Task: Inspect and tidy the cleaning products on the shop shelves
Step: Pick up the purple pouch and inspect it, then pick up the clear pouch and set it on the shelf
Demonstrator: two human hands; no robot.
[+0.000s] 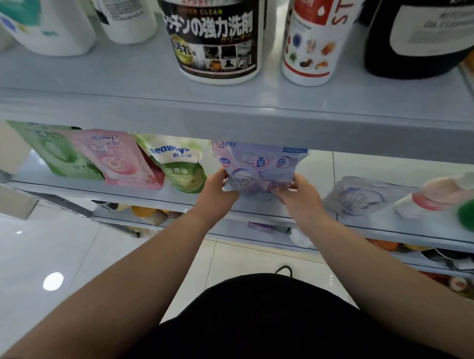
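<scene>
The soft lilac plastic pouch [260,166] is held upright over the front of the pale grey, glossy middle shelf [390,233]. Its top is hidden behind the edge of the upper shelf [232,120]. The left hand [216,190] pinches its lower left corner and the right hand [301,193] grips its lower right side, so both hands are closed on it. Its label is blurred; I read only "BO" at the start.

A second lilac pouch [359,197] lies flat on the same shelf to the right. To the left stand a green-and-white pouch [182,164] and a pink pouch [118,161], both marked "seaways".

On the upper shelf stands a white round tub with a black label [211,38] with "CLEAN" and Japanese writing. Beside it is a white bottle with a red label [310,39].

The floor [53,253] has white shiny tiles.
</scene>
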